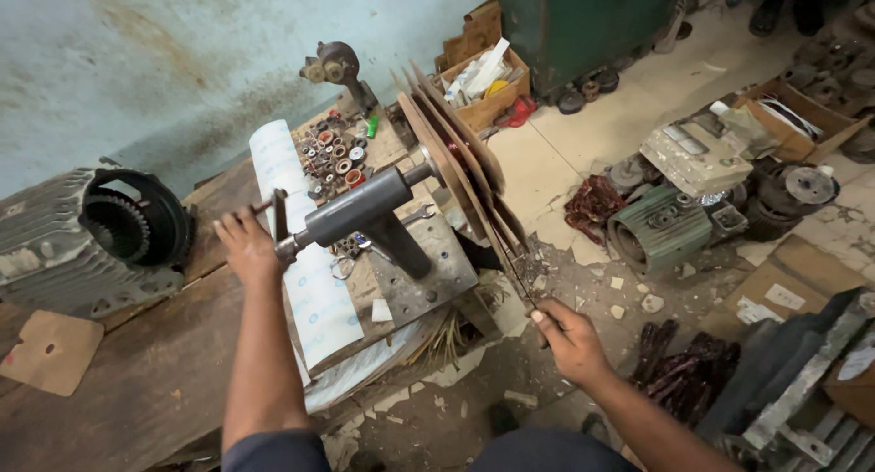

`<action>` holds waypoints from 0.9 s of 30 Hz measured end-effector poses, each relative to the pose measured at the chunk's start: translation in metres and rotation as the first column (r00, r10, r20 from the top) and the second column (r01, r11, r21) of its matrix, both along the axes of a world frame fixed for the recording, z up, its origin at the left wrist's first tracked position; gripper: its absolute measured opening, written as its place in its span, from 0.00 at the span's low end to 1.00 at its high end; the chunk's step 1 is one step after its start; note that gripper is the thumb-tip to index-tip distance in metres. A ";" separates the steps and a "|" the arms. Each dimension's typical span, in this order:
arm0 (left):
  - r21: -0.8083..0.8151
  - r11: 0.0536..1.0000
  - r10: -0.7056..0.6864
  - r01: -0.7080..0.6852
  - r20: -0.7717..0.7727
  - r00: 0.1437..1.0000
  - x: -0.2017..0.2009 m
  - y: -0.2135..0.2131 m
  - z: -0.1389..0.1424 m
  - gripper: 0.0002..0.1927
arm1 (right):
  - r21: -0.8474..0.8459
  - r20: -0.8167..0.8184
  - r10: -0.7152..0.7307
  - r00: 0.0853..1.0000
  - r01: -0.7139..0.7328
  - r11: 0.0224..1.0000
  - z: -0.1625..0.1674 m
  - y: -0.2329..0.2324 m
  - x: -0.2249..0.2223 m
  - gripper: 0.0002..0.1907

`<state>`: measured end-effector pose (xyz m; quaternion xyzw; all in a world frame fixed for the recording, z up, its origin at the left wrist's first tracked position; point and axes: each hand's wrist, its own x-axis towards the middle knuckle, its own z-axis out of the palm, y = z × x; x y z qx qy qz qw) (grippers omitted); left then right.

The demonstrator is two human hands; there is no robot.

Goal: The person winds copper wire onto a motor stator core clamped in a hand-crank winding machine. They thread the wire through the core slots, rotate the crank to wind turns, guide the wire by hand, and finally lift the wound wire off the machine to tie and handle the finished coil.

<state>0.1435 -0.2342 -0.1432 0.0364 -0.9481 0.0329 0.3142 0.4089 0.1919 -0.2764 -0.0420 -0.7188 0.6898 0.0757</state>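
the left hand (244, 246) is closed around the crank handle (273, 219) of a hand-turned coil winder (365, 212) bolted to the wooden tabletop (137, 363). the right hand (570, 337), lower and to the right, pinches the copper wire (510, 267) between thumb and fingers (540, 317), feeding it up to the stepped wooden former (460, 158) on the far end of the shaft. a coil of copper already sits in the former's grooves.

the likely trouble is tension: if the pinch slackens while the crank turns, the wire may jump a groove or pile unevenly. gripped too tightly, the thin wire could kink or scrape its coating, or cut into the fingers. the white insulating sheet (305, 281) lies just beside the crank and might catch on the handle.
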 end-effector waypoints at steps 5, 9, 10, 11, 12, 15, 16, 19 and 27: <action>0.026 1.000 -0.015 0.011 0.192 0.981 0.034 0.009 -0.035 0.42 | 0.062 -0.018 0.009 1.000 -0.008 0.998 0.009 0.000 0.006 0.09; 0.189 0.980 0.021 -0.062 0.212 0.977 0.079 0.019 -0.072 0.35 | 0.027 -0.020 0.036 0.999 -0.035 0.999 0.005 0.002 0.010 0.09; 0.186 0.981 0.028 -0.063 0.184 0.982 0.092 0.019 -0.081 0.31 | 0.012 -0.020 0.039 0.999 -0.039 0.999 0.003 0.003 0.011 0.09; 0.181 0.981 0.036 -0.064 0.157 0.987 0.105 0.019 -0.088 0.28 | 0.024 -0.013 0.030 0.999 -0.030 0.999 0.000 0.002 0.012 0.09; 0.174 0.983 0.040 -0.062 0.122 0.992 0.121 0.018 -0.095 0.25 | 0.038 -0.006 0.023 1.000 -0.023 0.999 -0.002 0.002 0.013 0.09; 0.185 0.979 0.076 -0.086 0.058 0.995 0.168 0.008 -0.095 0.14 | 0.083 0.000 0.008 1.000 -0.008 0.997 -0.008 0.002 0.013 0.09; 0.212 0.971 0.100 -0.113 0.071 0.992 0.183 0.002 -0.088 0.11 | 0.098 0.000 0.002 1.000 -0.002 0.995 -0.009 0.003 0.014 0.09; 0.234 0.958 0.165 -0.168 0.034 0.986 0.202 -0.016 -0.044 0.07 | 0.114 0.030 -0.043 0.999 0.039 0.993 -0.006 0.008 0.017 0.09; 0.391 0.920 0.172 -0.031 -0.330 0.928 0.065 -0.030 0.089 0.14 | 0.106 -0.058 -0.011 0.998 0.017 0.994 0.008 0.003 0.004 0.09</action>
